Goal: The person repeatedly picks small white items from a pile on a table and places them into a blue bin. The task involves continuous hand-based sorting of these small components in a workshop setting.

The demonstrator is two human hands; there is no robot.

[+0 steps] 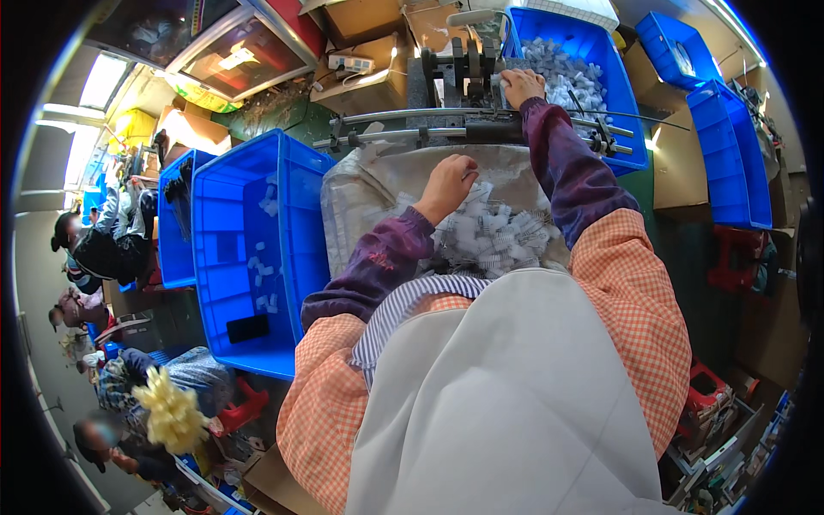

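My left hand [445, 186] hovers over a pile of small whitish pieces [498, 230] with bristle-like or coiled parts, lying on a pale cloth [348, 202]. Its fingers are curled in, and what they hold, if anything, is hidden. Farther forward, my right hand [523, 87] is at the right side of a bench machine [468, 73] with dark round wheels. The fingers there are bent together toward the machine, and any piece in them is too small to make out. Close by on the right, a blue bin [620, 81] holds many similar whitish pieces.
On my left stands a large blue crate [227, 197] with a few white pieces and a black flat object [248, 329]. Metal rods [395, 116] run across before the machine. Cardboard boxes [365, 77] lie behind; more blue bins [730, 154] stand right. Several people sit far left.
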